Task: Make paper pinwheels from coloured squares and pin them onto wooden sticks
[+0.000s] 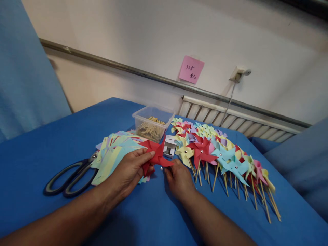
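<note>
A red paper pinwheel head [159, 156] with folded blades is pinched between the thumb and fingers of my left hand [137, 164]. Just to its right, my right hand [180, 179] has its fingers curled closed, close to the lower right blade. A small silver tack [161, 168] shows beside those fingertips, below the red paper; whether they touch it I cannot tell. What the right fingers hold, if anything, is hidden. Behind the hands stands a small open white box [169, 146], its contents hard to make out.
Cut coloured paper [114, 150] is piled at left beside large dark-handled scissors [74, 177]. A clear plastic tub [153, 123] holds thin wooden sticks. Finished pinwheels on sticks [221, 155] lie in rows at right on the blue cloth [77, 128]. A radiator [205, 114] is behind.
</note>
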The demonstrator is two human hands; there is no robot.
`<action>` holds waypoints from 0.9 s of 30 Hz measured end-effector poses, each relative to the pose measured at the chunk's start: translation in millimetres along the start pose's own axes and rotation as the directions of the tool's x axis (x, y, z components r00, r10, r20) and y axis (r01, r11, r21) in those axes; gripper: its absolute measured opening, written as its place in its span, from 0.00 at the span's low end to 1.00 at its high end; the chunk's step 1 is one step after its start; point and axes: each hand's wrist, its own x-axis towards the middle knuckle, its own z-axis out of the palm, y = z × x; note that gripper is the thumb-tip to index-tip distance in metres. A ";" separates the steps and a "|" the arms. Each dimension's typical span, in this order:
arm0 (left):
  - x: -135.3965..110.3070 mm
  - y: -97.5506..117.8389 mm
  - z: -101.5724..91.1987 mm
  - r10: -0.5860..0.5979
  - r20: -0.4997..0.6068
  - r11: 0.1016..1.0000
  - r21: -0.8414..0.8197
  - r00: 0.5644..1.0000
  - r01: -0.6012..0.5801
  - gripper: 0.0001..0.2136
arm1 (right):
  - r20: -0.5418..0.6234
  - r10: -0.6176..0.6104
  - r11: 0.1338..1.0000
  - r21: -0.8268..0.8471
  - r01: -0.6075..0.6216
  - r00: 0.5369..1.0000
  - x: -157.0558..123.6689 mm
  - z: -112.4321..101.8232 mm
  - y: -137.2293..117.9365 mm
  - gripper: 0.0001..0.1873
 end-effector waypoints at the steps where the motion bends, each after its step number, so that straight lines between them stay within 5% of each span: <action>1: 0.1 0.0 0.0 0.000 0.001 1.000 0.000 1.000 0.000 0.06 | 0.000 -0.017 1.000 -0.003 0.017 1.000 0.1 0.6 -0.8 0.09; 12: -0.1 -0.5 1.9 0.001 0.002 1.000 0.030 1.000 -0.001 0.05 | 0.019 -0.064 0.981 -0.181 0.067 0.998 3.0 3.1 -7.8 0.08; 19: -1.4 0.0 1.8 0.012 -0.007 1.000 0.020 1.000 -0.012 0.04 | 0.101 -0.068 0.998 -0.002 0.068 0.993 0.6 -1.1 -0.7 0.09; 27: 1.0 -3.5 -2.1 0.000 0.019 1.000 0.020 1.000 -0.001 0.07 | 0.064 0.010 0.998 0.056 -0.014 0.998 2.1 0.7 3.2 0.04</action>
